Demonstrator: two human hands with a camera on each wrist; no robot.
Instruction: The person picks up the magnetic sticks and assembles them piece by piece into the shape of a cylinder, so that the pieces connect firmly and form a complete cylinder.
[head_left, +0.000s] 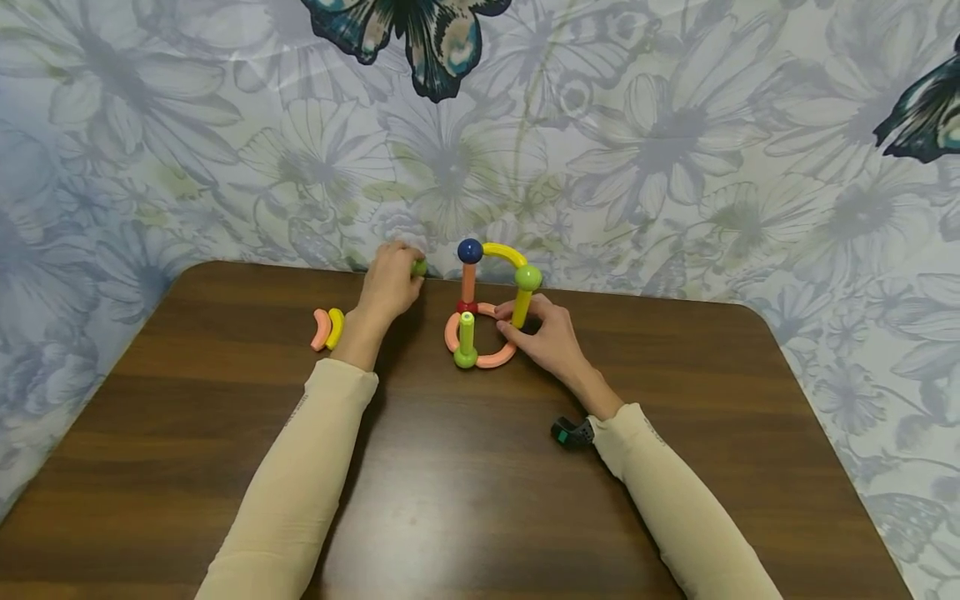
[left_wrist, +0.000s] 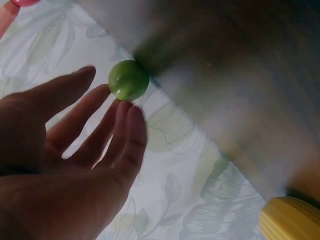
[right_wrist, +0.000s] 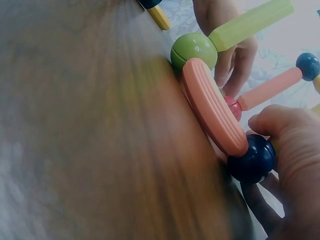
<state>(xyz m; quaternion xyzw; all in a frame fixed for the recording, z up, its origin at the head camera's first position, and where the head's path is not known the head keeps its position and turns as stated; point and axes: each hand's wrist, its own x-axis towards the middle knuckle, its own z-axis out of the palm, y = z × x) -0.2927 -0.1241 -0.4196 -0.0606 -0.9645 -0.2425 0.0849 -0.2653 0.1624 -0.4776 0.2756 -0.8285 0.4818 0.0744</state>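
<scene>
A ball-and-stick toy structure stands near the table's back edge, with a ring of curved pink sticks [head_left: 497, 358]. A short green stick [head_left: 467, 333], a pink stick [head_left: 468, 283] topped by a blue ball [head_left: 470, 251], and a yellow stick [head_left: 522, 307] rise from it. A curved yellow stick [head_left: 504, 252] joins the blue ball to a green ball [head_left: 528, 277]. My right hand [head_left: 551, 333] grips the structure's right side, thumb and fingers around the lower dark blue ball [right_wrist: 252, 159] and yellow stick. My left hand [head_left: 392, 279] touches a loose green ball [left_wrist: 128, 80] with extended fingertips, thumb apart.
A curved pink stick [head_left: 321, 329] and a curved yellow stick [head_left: 335, 328] lie side by side left of the left wrist. The table [head_left: 465, 483] meets a flower-patterned wall [head_left: 660, 167] at the back. A dark device [head_left: 572, 432] sits at the right cuff.
</scene>
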